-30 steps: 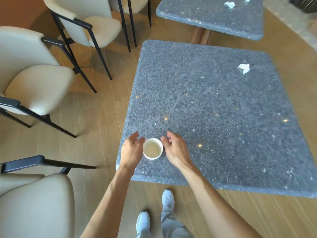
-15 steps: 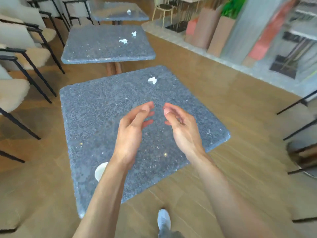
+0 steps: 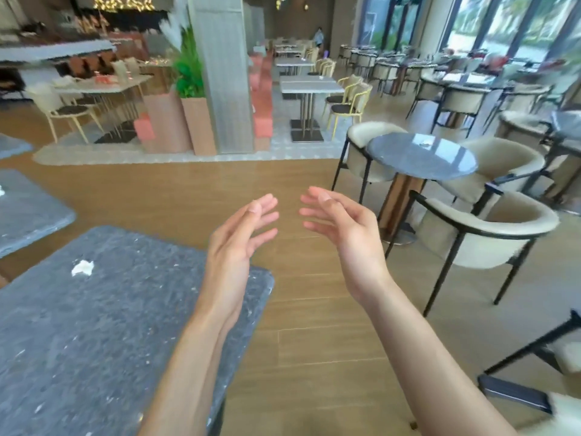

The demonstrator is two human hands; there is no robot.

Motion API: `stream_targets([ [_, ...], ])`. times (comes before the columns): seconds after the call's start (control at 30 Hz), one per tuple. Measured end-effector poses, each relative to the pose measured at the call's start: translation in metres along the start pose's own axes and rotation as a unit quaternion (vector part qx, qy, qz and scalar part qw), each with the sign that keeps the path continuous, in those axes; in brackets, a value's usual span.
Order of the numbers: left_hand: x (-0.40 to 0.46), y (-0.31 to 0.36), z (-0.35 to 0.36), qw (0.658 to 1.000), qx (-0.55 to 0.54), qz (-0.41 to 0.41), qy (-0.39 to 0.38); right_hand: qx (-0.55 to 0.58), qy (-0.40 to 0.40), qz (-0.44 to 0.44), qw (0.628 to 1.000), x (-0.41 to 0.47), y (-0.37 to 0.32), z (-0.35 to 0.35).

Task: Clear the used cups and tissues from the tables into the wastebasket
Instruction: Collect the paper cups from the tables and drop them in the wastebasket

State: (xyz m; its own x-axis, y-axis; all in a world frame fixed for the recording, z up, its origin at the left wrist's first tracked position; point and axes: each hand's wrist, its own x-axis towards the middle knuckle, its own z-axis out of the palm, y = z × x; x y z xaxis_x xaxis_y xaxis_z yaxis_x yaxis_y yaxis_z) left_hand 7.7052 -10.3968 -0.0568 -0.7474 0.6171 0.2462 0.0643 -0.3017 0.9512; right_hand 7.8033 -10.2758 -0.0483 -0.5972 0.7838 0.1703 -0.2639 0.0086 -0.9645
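My left hand (image 3: 239, 237) and my right hand (image 3: 342, 228) are raised in front of me, palms facing each other, fingers relaxed and holding nothing. A crumpled white tissue (image 3: 82, 267) lies on the grey stone table (image 3: 94, 341) at the lower left, to the left of my left hand. The left forearm crosses over the table's right corner. The right hand hangs over the wooden floor. No cup and no wastebasket are in view.
A second grey table (image 3: 25, 212) stands at the far left. A round grey table (image 3: 421, 157) with cream armchairs (image 3: 484, 234) stands to the right. Wooden floor (image 3: 195, 196) stretches ahead toward planters and a pillar (image 3: 220, 73).
The view has swung up and to the right, away from the table with the cup. Both hands left the cup and rose empty; the cup dropped out of view.
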Motion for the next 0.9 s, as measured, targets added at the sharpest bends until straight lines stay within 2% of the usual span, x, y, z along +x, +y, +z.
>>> stream_targets([
  [0.13,0.055,-0.01,0.068,0.999,-0.01,0.012,-0.051,0.007,0.056,-0.028,0.998,0.046,-0.012,-0.059],
  [0.53,0.229,-0.072,0.259,0.989,-0.064,0.021,-0.134,0.02,0.137,-0.057,0.989,0.223,-0.038,-0.213],
  [0.73,0.322,-0.073,0.321,0.981,-0.08,0.033,-0.173,0.019,0.145,-0.084,0.986,0.316,-0.056,-0.243],
  [0.9,0.422,-0.07,0.345,0.977,-0.103,0.065,-0.177,0.009,0.15,-0.116,0.982,0.41,-0.063,-0.242],
])
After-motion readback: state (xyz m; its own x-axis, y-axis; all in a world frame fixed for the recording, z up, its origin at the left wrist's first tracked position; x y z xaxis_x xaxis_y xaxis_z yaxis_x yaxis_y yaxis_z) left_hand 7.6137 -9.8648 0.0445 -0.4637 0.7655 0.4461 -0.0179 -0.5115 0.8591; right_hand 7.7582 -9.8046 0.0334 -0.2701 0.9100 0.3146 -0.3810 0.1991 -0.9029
